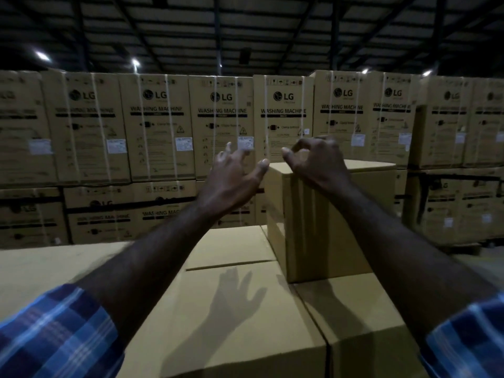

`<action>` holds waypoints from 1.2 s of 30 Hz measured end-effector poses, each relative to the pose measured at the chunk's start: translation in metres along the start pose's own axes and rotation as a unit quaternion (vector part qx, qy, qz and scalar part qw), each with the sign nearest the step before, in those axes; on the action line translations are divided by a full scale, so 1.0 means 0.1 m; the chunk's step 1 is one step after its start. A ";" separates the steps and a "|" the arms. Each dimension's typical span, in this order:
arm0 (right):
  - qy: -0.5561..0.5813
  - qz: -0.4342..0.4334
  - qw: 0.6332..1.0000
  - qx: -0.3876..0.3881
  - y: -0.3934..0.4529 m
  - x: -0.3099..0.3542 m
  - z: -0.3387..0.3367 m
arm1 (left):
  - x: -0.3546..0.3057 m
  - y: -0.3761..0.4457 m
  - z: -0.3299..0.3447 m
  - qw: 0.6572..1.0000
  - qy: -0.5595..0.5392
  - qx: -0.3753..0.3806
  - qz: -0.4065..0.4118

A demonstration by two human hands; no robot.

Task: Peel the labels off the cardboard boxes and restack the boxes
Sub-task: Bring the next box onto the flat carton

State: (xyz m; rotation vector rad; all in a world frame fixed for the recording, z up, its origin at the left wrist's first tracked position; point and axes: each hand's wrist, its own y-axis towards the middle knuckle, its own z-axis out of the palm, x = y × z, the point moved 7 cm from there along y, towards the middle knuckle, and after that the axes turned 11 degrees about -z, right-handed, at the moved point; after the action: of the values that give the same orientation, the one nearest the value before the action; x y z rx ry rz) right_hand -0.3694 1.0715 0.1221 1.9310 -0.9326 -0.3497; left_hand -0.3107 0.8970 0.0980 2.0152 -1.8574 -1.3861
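Left hand: we see our left hand [231, 178] raised in the air just off the upper left corner of the upright box, fingers spread and loosely bent, thumb pointing toward that corner. It has hold of nothing; whether the thumb tip touches the cardboard we cannot tell.

Right hand: our right hand [316, 162] sits over the top near edge of the upright box, thumb and forefinger curved toward each other in a ring. The tips look close together, but we cannot tell whether they pinch anything, nor whether the hand rests on the box or hangs just above it.

Upright box: a plain tall box [327, 222] stands straight on the far right part of the low boxes, its near left corner turned toward us. We make out no label on the faces we can see.

Low boxes: flat-topped plain boxes [231, 323] lie side by side right under our arms, seams between them running away from us. The shadows of both hands fall on their tops.

Sleeves: blue checked sleeves [54, 336] are pushed up on both forearms, at the lower left and lower right corners of the view.

Back wall of boxes: printed washing machine boxes [155, 126] stand two high in a row well behind the upright box, each bound with pale straps.

White labels: small white labels [183, 144] are stuck on the fronts of those printed boxes, near their right edges.

Ceiling: dark roof beams with a few bright lamps [135, 62].
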 end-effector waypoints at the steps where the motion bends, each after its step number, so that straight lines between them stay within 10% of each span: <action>1: 0.011 -0.012 1.000 -0.001 0.00 0.22 0.04 | 0.12 -0.05 -0.19 1.000 0.008 -0.005 -0.001; 19: 0.200 -0.173 0.963 0.055 -0.40 4.91 1.02 | 2.74 -1.74 -3.79 0.970 0.197 -0.072 -0.127; 36: 0.324 -0.216 0.912 0.131 -0.38 7.20 2.94 | 5.02 -2.01 -5.40 0.901 0.306 -0.107 -0.288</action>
State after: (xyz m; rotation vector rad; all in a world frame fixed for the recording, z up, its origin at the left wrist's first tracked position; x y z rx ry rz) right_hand -0.0383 0.3731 0.0291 2.2777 -0.1106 0.1873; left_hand 0.1156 0.2668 0.0227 2.5738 -0.8474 -0.8020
